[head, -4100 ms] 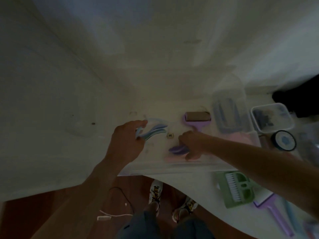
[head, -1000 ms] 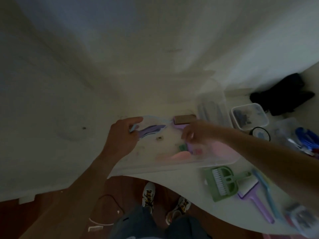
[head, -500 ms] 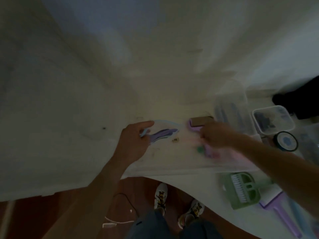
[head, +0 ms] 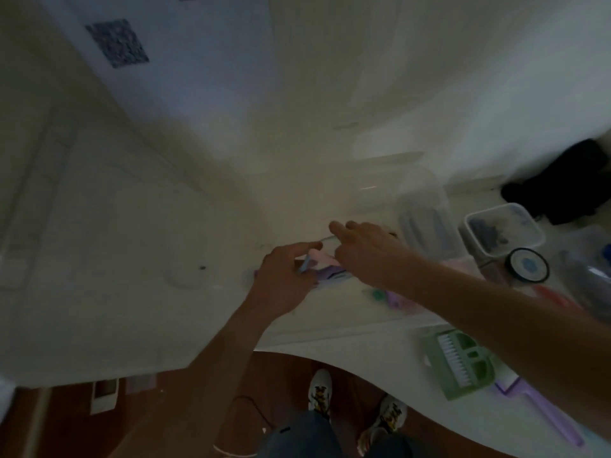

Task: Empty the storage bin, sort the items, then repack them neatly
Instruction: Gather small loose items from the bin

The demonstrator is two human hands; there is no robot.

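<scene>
A person stands at the curved front edge of a white counter (head: 347, 361), both hands over a clear, shallow storage bin (head: 330, 328) that sits near that edge. The left hand (head: 284, 282) curls its fingers round a bundle of thin pastel items (head: 325, 271) — blue, pink and purple — at the bin's left end. The right hand (head: 363, 249) reaches across just above the bundle, forefinger extended; whether it pinches anything cannot be told in the dim, blurred light. More small pieces, green and purple (head: 390, 297), lie on the bin's floor under the right forearm.

To the right the counter is crowded: a green brush-and-dustpan set (head: 459, 361) near the front edge, a purple-handled tool (head: 545, 414) beside it, a tall clear container (head: 426, 223), a square lidded box (head: 502, 228) and a round dark-rimmed lid (head: 528, 265) — open room remains mainly left of the bin, along the wall. No writing is legible. A dark patterned square (head: 117, 43) hangs on the pale wall; a black bundle (head: 568, 190) lies at far right. Below, reddish wood floor (head: 66, 424) and patterned white shoes (head: 319, 391).
</scene>
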